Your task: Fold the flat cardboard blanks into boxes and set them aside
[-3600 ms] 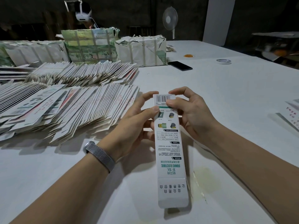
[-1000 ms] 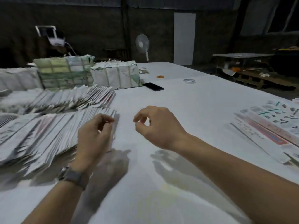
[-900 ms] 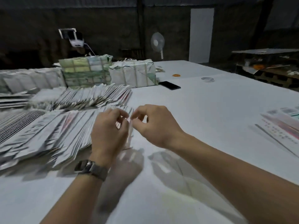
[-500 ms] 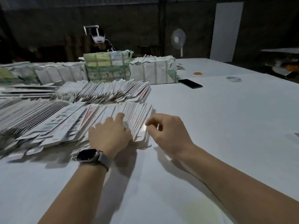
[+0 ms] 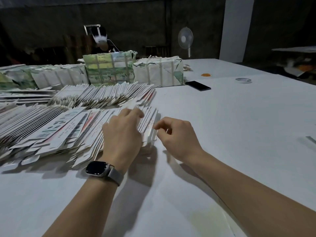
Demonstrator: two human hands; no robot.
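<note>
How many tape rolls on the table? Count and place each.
1 for sure: a white tape roll far right, beyond the phone. The orange ring left of it may be another; too small to tell.

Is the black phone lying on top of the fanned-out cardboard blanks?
No, the black phone lies on the bare white table, off to the right of the cardboard blanks.

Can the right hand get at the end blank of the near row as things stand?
Probably yes: the right hand is already at the end blank, nothing between; the left hand rests on neighbouring blanks.
</note>
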